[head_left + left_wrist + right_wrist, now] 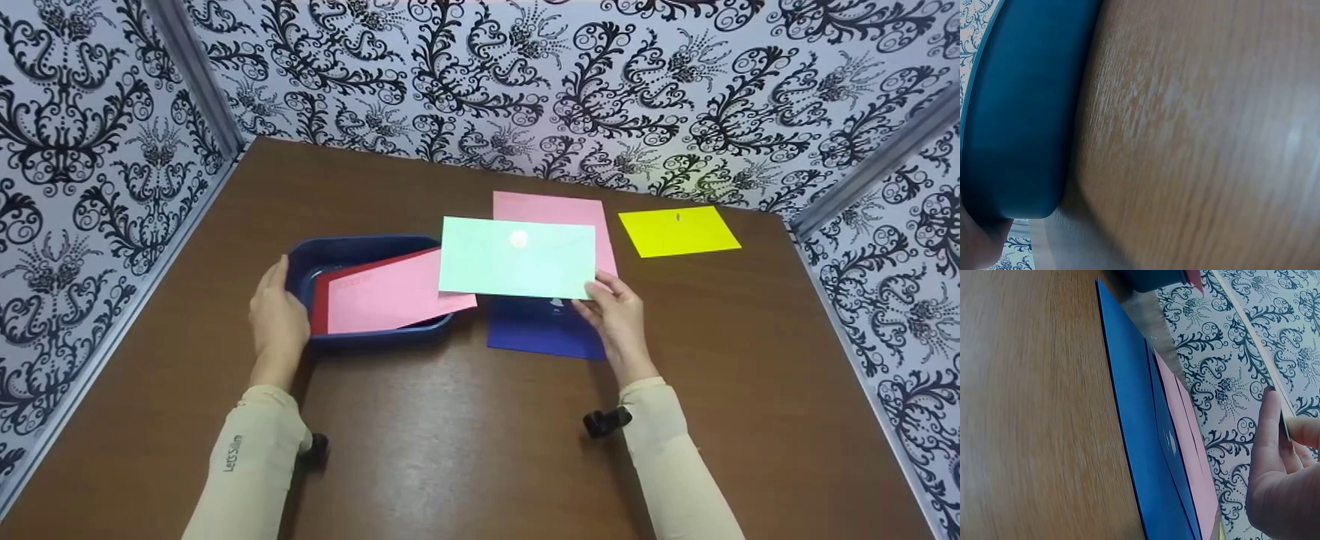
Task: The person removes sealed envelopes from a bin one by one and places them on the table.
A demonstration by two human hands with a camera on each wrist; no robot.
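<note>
My right hand (619, 322) pinches a mint-green envelope (517, 262) by its lower right corner, thumb on top and fingers beneath. The envelope has a round pale seal and hangs in the air, its left end over the tray's right end. In the right wrist view the envelope (1255, 337) shows as a thin edge. My left hand (279, 319) rests against the left end of a dark blue tray (375, 339), fingers along its outer wall; the thumb is hidden. Inside the tray a pink envelope (382, 292) lies slanted over a red one (320, 304), its right corner sticking out past the rim.
Below the raised envelope, a blue envelope (540, 330) and a pink envelope (547, 205) lie on the brown table (450, 450), both partly covered. A yellow envelope (679, 232) lies at the back right. Patterned panels (525, 90) stand around the back and sides.
</note>
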